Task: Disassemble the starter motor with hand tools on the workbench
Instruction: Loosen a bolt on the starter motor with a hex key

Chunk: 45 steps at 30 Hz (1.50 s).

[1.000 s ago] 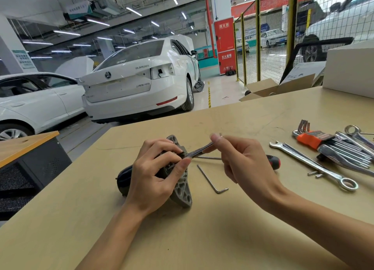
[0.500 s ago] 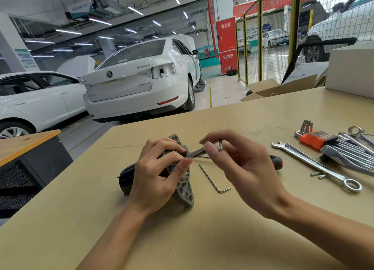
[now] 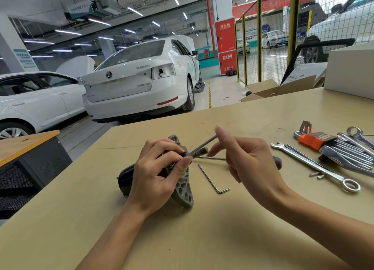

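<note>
The starter motor point(image 3: 183, 190), a black body with a grey ribbed end bracket, lies on the workbench point(image 3: 202, 239). My left hand point(image 3: 157, 174) grips it from above, fingers curled over its top. A thin hex key point(image 3: 202, 145) sticks out of the motor, slanting up to the right. My right hand point(image 3: 244, 160) reaches it from the right: the straight index fingertip touches the key's outer end, and the thumb lies just below, apart from it. The key's far tip is hidden behind that finger.
A loose L-shaped hex key point(image 3: 212, 180) lies right of the motor, with a screwdriver point(image 3: 278, 162) behind my right hand. At the right lie a combination wrench point(image 3: 315, 166), small bolts point(image 3: 316, 175), an orange hex key set point(image 3: 311, 140) and more wrenches. A white box point(image 3: 350, 73) stands at the back right.
My right hand has loosened from a pinch on the hex key; its index finger now points up against the key's end. The left hand and the motor have stayed put.
</note>
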Tool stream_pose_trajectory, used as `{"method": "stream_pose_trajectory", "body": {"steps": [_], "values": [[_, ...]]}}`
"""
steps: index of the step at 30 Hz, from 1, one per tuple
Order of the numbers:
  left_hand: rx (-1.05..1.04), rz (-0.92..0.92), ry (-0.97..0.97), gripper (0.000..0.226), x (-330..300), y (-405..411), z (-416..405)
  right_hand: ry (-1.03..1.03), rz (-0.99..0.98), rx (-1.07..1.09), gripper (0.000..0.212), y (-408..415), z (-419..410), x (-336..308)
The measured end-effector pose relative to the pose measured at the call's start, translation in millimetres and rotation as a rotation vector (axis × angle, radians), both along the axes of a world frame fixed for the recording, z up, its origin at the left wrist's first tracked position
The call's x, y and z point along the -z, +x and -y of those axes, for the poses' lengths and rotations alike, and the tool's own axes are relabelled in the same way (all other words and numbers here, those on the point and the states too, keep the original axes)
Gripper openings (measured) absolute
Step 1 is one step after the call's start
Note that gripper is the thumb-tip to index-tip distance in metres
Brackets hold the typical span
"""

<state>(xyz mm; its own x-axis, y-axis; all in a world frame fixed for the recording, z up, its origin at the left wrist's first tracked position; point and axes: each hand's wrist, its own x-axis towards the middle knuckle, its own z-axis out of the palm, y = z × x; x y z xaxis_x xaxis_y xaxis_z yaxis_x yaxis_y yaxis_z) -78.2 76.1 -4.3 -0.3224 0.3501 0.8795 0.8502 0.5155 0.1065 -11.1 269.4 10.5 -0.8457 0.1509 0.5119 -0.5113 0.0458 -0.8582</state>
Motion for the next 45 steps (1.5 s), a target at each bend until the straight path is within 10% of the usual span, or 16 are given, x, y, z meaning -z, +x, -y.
{"method": "stream_pose_trajectory", "body": {"steps": [20, 45], "values": [[0.004, -0.018, -0.033, 0.047, -0.4, -0.2, 0.7, 0.196, -0.286, -0.066, 0.015, 3.0, 3.9, 6.0], [-0.008, 0.001, -0.014, 0.035, -0.6, 0.5, -0.4, 0.056, -0.025, -0.084, 0.054, 0.2, 1.7, 2.9]]}}
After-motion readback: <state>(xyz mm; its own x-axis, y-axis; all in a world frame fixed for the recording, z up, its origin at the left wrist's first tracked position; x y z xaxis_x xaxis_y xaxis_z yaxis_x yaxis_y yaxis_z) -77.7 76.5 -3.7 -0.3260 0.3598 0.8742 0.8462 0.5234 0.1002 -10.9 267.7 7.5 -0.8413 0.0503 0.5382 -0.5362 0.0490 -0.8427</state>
